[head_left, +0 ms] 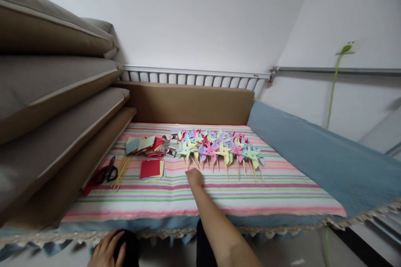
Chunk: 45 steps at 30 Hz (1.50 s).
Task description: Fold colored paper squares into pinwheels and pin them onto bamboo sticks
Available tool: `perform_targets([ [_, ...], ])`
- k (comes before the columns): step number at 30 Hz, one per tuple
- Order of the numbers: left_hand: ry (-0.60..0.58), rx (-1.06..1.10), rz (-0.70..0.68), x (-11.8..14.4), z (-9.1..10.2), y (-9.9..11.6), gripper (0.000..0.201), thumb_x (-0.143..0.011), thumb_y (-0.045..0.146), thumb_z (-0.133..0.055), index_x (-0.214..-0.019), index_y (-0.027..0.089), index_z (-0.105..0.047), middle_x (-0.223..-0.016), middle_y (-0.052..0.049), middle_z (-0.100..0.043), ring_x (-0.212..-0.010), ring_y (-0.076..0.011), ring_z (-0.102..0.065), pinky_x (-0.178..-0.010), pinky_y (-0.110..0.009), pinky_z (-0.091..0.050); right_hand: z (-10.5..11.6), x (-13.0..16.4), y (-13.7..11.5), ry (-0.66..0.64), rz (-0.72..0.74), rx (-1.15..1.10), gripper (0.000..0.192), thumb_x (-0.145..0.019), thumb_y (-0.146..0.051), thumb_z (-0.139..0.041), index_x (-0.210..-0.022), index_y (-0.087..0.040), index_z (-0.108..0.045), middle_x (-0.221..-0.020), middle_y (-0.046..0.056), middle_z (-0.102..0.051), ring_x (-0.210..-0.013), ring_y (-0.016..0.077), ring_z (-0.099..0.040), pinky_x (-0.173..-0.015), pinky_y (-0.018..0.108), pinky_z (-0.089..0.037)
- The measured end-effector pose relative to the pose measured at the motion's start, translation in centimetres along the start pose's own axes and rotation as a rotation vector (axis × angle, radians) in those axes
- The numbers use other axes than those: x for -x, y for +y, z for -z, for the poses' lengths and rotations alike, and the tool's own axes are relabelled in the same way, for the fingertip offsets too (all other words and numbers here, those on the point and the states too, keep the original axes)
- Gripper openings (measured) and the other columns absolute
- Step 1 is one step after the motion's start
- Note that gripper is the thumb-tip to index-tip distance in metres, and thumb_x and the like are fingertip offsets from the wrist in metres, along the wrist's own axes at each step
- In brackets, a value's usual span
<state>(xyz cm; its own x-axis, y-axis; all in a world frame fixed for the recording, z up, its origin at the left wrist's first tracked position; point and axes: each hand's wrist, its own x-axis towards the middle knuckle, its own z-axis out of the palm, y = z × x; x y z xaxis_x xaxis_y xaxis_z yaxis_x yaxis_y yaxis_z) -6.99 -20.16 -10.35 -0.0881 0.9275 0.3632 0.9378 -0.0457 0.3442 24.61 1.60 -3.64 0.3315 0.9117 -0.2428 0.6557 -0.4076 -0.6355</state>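
At the bottom edge of the view, nearest the camera, the left hand (pixel 105 250) rests low on a dark trouser leg (pixel 130 248), fingers loosely spread and flat, holding nothing. Just right of it, the right forearm runs up and away over the lace-trimmed edge of the bed, and the right hand (pixel 194 176) lies on the striped cloth (pixel 250 196), knuckles toward the camera. Its fingertips reach the stick ends of the nearest paper pinwheels (pixel 216 148); whether the fingers have closed on a stick cannot be told, since the back of the hand hides them. The pinwheels lie in a dense band across the middle of the cloth, heads away from the camera and sticks pointing toward it, in yellow, purple, pink, green and blue. Left of the right hand, a small stack of paper squares (pixel 151 168) with a red sheet on top lies flat. Further left, a bundle of bare wooden sticks (pixel 120 172) lies beside red-handled scissors (pixel 106 173), near the cloth's left border. Behind the stack, a looser heap of cut coloured papers (pixel 145 145) touches the left end of the pinwheel band. Along the left side, brown cushions (pixel 53 91) are piled in steps. At the right, a blue blanket (pixel 328 158) covers the bed's side. Farthest back, a brown board (pixel 191 102) stands below a white metal rail (pixel 194 76) against the wall.
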Motion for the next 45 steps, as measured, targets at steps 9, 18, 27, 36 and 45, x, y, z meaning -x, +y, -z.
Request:
perform_targets([
  [9, 0.007, -0.008, 0.07, 1.1, 2.0, 1.5, 0.035, -0.082, 0.04, -0.045, -0.105, 0.022, -0.064, -0.114, -0.007, -0.062, -0.107, -0.0251, -0.056, -0.094, -0.042, -0.044, -0.3, 2.9, 5.6, 0.094, 0.253, -0.261, 0.023, -0.085, -0.035, -0.053, -0.091, -0.014, -0.061, -0.09, 0.004, -0.065, -0.079, 0.0154, -0.062, -0.074, 0.033, -0.05],
  [18, -0.014, 0.048, 0.045, -0.1, 0.9, 3.2, 0.027, -0.081, 0.031, -0.048, -0.099, 0.019, -0.065, -0.103, -0.01, -0.066, -0.098, -0.0261, -0.059, -0.088, -0.043, -0.046, -0.1, 4.1, 7.8, 0.071, 0.375, -0.539, 0.035, -0.064, -0.052, -0.053, -0.07, -0.018, -0.061, -0.065, 0.005, -0.066, -0.054, 0.0188, -0.06, -0.052, 0.029, -0.046],
  [27, -0.096, 0.067, -0.01, -15.7, 0.0, 4.9, 0.04, -0.075, 0.009, -0.049, -0.114, 0.014, -0.057, -0.118, -0.012, -0.06, -0.114, -0.023, -0.051, -0.1, -0.038, -0.037, 0.2, 3.7, 8.3, -0.072, 0.364, -0.642, 0.031, -0.062, -0.047, -0.058, -0.07, -0.018, -0.061, -0.059, 0.002, -0.062, -0.051, 0.0167, -0.056, -0.044, 0.025, -0.04],
  [36, -0.349, 0.0, -0.071, -22.9, -2.6, 6.0, 0.039, -0.081, 0.037, -0.056, -0.114, 0.016, -0.055, -0.125, -0.011, -0.053, -0.115, -0.0251, -0.049, -0.096, -0.049, -0.037, 0.7, 3.8, 8.3, -0.14, 0.344, -0.669, 0.025, -0.063, -0.041, -0.059, -0.07, -0.017, -0.062, -0.055, 0.0, -0.059, -0.049, 0.015, -0.054, -0.042, 0.023, -0.038],
  [45, -0.396, -0.032, -0.028, -22.9, -3.8, 7.2, 0.057, -0.063, 0.043, -0.068, -0.112, 0.016, -0.059, -0.122, -0.015, -0.057, -0.114, -0.0295, -0.05, -0.095, -0.037, -0.037, 0.9, 3.8, 8.1, -0.146, 0.33, -0.653, 0.025, -0.063, -0.042, -0.058, -0.069, -0.018, -0.062, -0.054, 0.0, -0.058, -0.049, 0.0152, -0.055, -0.042, 0.023, -0.037],
])
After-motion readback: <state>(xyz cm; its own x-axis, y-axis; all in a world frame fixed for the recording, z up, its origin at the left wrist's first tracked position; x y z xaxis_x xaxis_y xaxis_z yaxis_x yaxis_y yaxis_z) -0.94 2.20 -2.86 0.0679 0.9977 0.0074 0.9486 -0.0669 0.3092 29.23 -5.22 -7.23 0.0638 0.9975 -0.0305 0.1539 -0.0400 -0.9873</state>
